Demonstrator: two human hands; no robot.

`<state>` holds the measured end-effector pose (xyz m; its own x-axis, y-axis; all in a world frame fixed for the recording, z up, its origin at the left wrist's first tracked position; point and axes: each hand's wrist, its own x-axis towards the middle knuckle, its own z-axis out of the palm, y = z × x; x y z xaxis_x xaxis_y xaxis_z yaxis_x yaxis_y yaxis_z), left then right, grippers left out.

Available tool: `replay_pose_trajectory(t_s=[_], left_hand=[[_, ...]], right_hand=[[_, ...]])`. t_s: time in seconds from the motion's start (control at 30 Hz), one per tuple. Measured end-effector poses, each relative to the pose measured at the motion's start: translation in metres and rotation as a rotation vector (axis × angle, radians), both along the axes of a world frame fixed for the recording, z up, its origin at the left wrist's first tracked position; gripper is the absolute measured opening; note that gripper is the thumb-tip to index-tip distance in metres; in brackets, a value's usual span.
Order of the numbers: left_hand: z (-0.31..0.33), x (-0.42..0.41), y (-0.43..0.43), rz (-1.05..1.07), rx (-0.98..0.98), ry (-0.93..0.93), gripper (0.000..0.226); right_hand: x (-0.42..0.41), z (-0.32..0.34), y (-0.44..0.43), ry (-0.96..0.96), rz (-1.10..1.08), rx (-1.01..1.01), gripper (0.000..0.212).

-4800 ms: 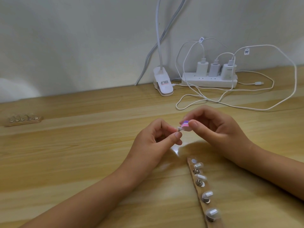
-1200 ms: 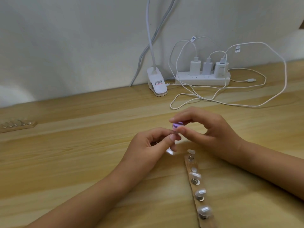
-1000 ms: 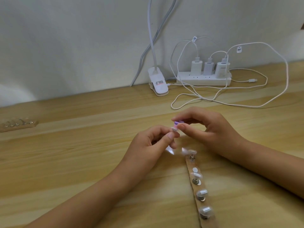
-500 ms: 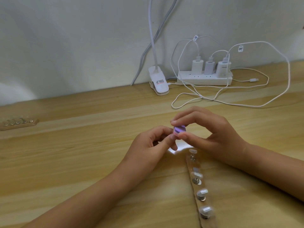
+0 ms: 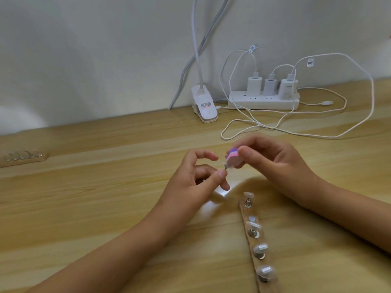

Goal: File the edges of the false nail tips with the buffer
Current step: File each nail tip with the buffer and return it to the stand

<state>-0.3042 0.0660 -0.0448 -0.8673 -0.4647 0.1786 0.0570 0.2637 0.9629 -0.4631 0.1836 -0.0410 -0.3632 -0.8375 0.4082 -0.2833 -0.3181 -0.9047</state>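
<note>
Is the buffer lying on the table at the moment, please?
No, the right hand holds the buffer up off the table, against the small nail tip that the left hand pinches.

A single head-worn camera looks forward and down across the tabletop (image 5: pixel 84 208) toward its far edge and the wall (image 5: pixel 84 60), close over the left hand (image 5: pixel 190 182) and right hand (image 5: pixel 275 163), both seemingly slightly blurred.
</note>
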Motion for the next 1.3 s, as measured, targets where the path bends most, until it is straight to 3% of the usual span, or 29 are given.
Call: replay_pose_trajectory(t_s=[0.17,0.53,0.73,0.87,1.3], left_hand=[[0.0007,0.0003,0.0011,0.010,0.024,0.029,0.007],[0.0046,0.0008,0.0023,0.025,0.040,0.022,0.005],[0.0047,0.0007,0.0024,0.035,0.063,0.006,0.011],[0.0045,0.0004,0.0034,0.037,0.057,0.015,0.009],[0.0041,0.0007,0.0046,0.054,0.033,0.037,0.009]], right_hand=[[0.0008,-0.0030,-0.0008,0.016,0.005,0.015,0.024],[0.0003,-0.0032,-0.0030,0.057,-0.040,0.072,0.029],[-0.0003,0.0006,0.0022,0.112,-0.057,-0.098,0.026],[0.0007,-0.0017,-0.0007,0.064,0.022,0.037,0.025],[0.0009,-0.0036,-0.0021,0.066,-0.002,0.059,0.022]])
